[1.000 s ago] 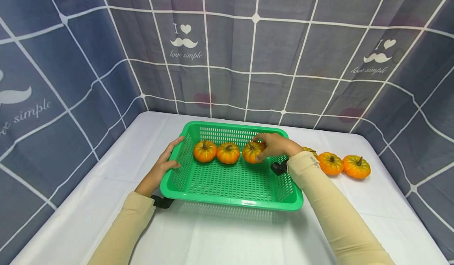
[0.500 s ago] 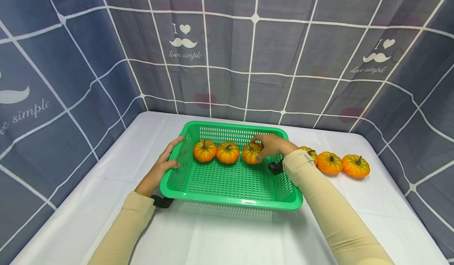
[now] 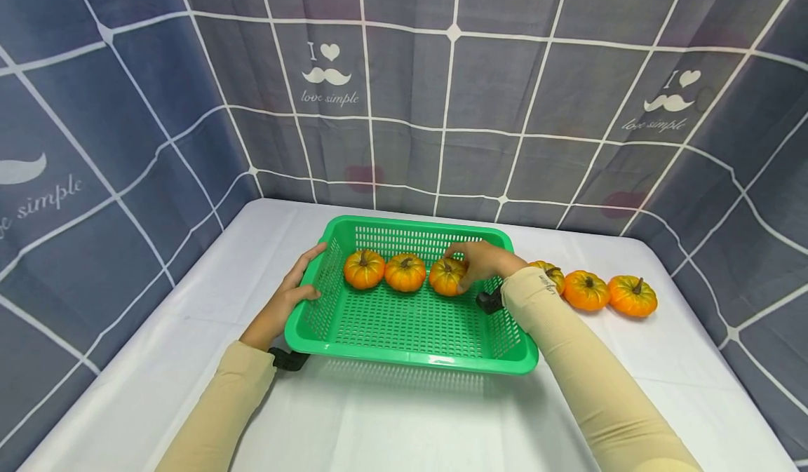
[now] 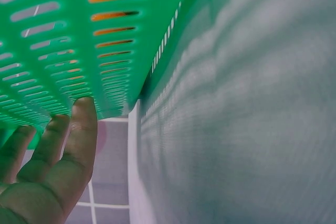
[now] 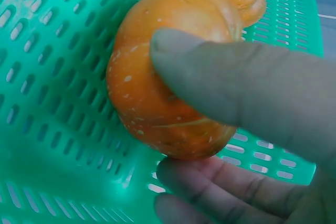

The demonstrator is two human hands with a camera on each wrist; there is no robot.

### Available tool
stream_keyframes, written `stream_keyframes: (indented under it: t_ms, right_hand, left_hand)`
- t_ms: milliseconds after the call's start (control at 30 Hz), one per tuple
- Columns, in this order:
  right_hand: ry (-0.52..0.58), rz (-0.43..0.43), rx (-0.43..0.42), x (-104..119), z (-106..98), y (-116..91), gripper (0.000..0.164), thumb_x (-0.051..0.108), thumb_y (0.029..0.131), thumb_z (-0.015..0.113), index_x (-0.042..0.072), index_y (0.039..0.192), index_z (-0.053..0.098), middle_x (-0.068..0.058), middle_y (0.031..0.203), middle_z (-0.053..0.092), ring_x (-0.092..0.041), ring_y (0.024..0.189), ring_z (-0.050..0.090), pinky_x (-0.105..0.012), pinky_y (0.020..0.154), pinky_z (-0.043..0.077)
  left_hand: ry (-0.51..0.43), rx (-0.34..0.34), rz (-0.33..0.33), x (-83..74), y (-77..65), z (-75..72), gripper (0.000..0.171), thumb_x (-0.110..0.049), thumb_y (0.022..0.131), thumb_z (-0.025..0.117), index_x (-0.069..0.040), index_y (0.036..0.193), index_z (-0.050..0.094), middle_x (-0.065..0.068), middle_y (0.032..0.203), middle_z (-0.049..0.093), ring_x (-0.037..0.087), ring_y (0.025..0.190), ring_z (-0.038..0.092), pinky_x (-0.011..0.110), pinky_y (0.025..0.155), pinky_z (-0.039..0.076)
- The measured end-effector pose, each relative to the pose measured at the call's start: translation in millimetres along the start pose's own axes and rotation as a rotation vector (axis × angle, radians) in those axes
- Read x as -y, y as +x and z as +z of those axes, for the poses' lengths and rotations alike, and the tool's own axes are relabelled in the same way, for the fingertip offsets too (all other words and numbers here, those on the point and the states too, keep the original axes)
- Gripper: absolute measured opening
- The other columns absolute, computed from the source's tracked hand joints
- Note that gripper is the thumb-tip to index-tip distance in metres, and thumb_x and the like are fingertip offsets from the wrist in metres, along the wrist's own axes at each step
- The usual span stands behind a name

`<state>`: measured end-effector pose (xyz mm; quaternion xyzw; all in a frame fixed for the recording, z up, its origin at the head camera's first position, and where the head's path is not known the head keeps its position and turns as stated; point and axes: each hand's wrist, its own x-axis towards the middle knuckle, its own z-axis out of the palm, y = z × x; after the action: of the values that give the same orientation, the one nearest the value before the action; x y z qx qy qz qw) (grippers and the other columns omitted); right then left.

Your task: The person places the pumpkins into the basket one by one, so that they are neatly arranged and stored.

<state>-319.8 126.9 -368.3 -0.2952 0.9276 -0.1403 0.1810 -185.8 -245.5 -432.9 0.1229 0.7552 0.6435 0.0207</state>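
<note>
A green plastic basket (image 3: 410,359) with slotted walls stands on the table. My left hand (image 3: 287,297) grips its left rim, thumb over the edge; in the left wrist view its fingers (image 4: 79,135) touch the slotted outer wall. Inside the basket, toward the back, three small orange pumpkins form a row: the left pumpkin (image 3: 364,270), the middle pumpkin (image 3: 405,273) and the right pumpkin (image 3: 445,279). My right hand (image 3: 485,260) holds the right one between thumb and fingers. The right wrist view shows my thumb (image 5: 210,72) across this pumpkin (image 5: 142,93), fingertips at its other side.
Right of the basket, three more pumpkins lie in a row on the white tablecloth (image 3: 694,360): one partly hidden pumpkin (image 3: 550,273), a middle pumpkin (image 3: 587,291) and an outer pumpkin (image 3: 633,296). A grey checked curtain (image 3: 404,149) hangs behind and at both sides.
My right hand and the pumpkin in it have shifted slightly left and toward me inside the basket. The left hand and the basket stay where they were.
</note>
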Motion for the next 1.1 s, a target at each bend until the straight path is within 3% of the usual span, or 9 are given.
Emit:
stream_keyframes:
  t_ms: [367,667,900,1100]
  right_hand:
    - [0.007,0.003,0.013,3,4,2,0.072,0.003,0.079,0.091,0.006,0.144,0.061,-0.028,0.138,0.067,-0.047,0.133,0.058,-0.063,0.119,0.038]
    - [0.025,0.024,0.024,4,2,2,0.078,0.007,0.081,0.092,0.005,0.150,0.057,-0.028,0.131,0.068,-0.045,0.128,0.060,-0.058,0.109,0.049]
    - [0.042,0.030,0.016,7,-7,-6,0.084,0.011,0.084,0.090,0.002,0.157,0.051,-0.029,0.138,0.065,-0.048,0.133,0.057,-0.057,0.109,0.049]
    - [0.044,0.003,-0.018,9,-18,-17,0.078,0.016,0.089,0.086,0.002,0.157,0.051,-0.030,0.143,0.063,-0.045,0.127,0.064,-0.056,0.103,0.054]
  left_hand:
    - [-0.017,0.004,-0.002,0.3,0.4,0.8,0.094,0.000,0.088,0.045,-0.011,0.175,0.013,0.023,0.179,0.005,0.047,0.144,0.033,0.029,0.090,0.052]
    - [-0.026,0.004,0.002,1.1,0.3,1.0,0.094,0.002,0.087,0.045,-0.011,0.175,0.013,0.023,0.179,0.005,0.047,0.144,0.033,0.027,0.091,0.051]
    - [-0.012,-0.002,-0.006,-0.1,0.1,1.1,0.095,0.001,0.087,0.045,-0.012,0.175,0.013,0.021,0.180,0.004,0.046,0.146,0.031,0.029,0.091,0.050]
    - [-0.022,0.003,-0.004,0.3,1.0,0.3,0.094,0.001,0.087,0.045,-0.013,0.175,0.013,0.022,0.179,0.004,0.047,0.146,0.032,0.029,0.091,0.052]
